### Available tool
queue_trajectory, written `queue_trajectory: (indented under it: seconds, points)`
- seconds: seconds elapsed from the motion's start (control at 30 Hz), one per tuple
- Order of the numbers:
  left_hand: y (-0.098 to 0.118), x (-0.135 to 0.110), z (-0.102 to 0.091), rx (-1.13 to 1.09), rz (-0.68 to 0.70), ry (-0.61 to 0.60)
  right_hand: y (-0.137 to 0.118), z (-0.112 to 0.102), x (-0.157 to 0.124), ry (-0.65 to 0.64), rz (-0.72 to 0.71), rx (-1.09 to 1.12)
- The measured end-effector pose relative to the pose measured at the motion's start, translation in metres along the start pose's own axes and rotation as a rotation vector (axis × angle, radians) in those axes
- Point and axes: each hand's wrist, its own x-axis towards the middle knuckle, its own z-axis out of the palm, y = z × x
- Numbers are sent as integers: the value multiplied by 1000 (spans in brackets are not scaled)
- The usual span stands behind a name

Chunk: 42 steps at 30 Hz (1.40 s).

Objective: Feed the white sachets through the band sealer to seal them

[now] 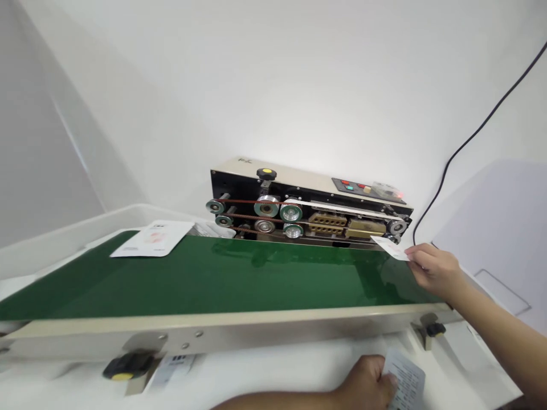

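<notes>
A band sealer (307, 205) stands at the far side of a green conveyor belt (213, 279), showing pulleys, red drive belts, brass heater blocks and a control panel. My right hand (433, 270) pinches a white sachet (388, 247) by its end, right at the sealer's right-hand pulleys and above the belt. Below the conveyor's front rail, my left hand (365, 378) is shut on a white printed sachet (405, 378). Another white sachet (154, 239) lies flat on the belt's far left.
A white plastic bin (64, 245) stands behind the conveyor's left end, with white packets (209, 229) beside the sealer. A printed sachet (173, 370) lies on the white table below the rail. Black knobs (128, 365) project from the frame. A black cable (474, 136) runs up the wall.
</notes>
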Motion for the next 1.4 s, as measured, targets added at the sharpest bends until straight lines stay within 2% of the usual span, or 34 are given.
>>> queue_trajectory:
  seconds: [0.17,0.27,0.43,0.6,0.77,0.97,1.17,1.27,1.4]
  points:
    - [2,1,-2,11,43,-38,15,-13,-20,20,15,-117]
    - [1,1,-3,3,41,-51,30,-10,-35,-5,13,-237]
    - [-5,2,-1,-61,66,-50,46,1,-47,-56,102,-315]
    - [-6,3,-1,-41,75,-47,52,12,-45,-181,169,-275]
    - [-1,3,-3,-42,72,-60,53,17,-43,-225,153,-206]
    - [-3,5,-2,0,22,-37,53,18,-37,-133,88,-189]
    - [-1,3,-2,-4,30,-36,49,24,-29,-142,85,-163]
    - [0,2,-2,22,22,-26,46,27,-25,-107,63,-122]
    - [0,3,-2,44,17,0,40,28,-19,-102,99,-49]
